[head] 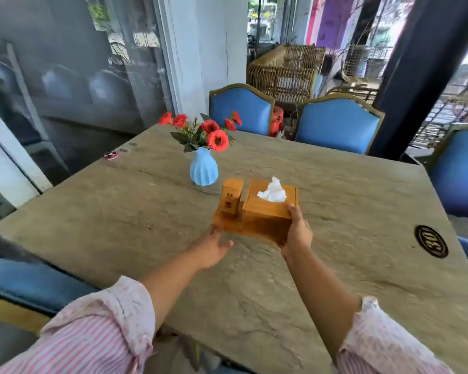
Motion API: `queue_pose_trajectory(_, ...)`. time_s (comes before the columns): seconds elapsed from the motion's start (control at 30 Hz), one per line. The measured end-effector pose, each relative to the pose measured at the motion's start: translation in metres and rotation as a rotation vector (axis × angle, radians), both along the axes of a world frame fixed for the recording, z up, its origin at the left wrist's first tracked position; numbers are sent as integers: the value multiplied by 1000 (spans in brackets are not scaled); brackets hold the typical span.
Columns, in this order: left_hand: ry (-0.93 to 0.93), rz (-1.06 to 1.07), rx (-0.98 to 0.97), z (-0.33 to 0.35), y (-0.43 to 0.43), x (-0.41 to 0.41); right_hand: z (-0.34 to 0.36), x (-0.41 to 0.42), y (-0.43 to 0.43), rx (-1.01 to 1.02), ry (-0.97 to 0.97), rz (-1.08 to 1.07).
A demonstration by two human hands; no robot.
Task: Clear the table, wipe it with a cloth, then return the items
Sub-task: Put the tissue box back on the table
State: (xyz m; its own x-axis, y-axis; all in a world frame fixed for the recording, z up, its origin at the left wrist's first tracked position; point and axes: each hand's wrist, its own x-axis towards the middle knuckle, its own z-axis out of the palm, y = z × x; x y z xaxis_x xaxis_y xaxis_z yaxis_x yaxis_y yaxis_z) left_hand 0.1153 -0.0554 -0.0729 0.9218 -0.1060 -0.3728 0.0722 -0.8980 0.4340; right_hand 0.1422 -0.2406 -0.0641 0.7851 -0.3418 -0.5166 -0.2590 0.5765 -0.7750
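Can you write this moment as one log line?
right hand grips box | left hand open by tray | vase on table

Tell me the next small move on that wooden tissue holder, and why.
Probably curl the left hand round the near-left corner of the wooden tissue holder. The right hand grips its near-right corner, while the left hand's fingers lie straight at the base's edge; the toothpick box stands on that side, so one-handed carrying might tip it.
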Motion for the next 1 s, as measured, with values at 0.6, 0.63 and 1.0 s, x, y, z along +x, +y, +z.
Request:
queue_pose_trajectory(0.6, -35, -240, 129, -66, 31, 151, -41, 117, 19, -146, 79, -146)
queue_pose_trajectory(0.63, -45, -264, 158, -66, 31, 154, -42, 122, 17, -178, 78, -134)
queue_pose_trajectory(1.0, -33, -352, 294, -65, 24, 171, -53, 144, 4, -471, 151, -27)
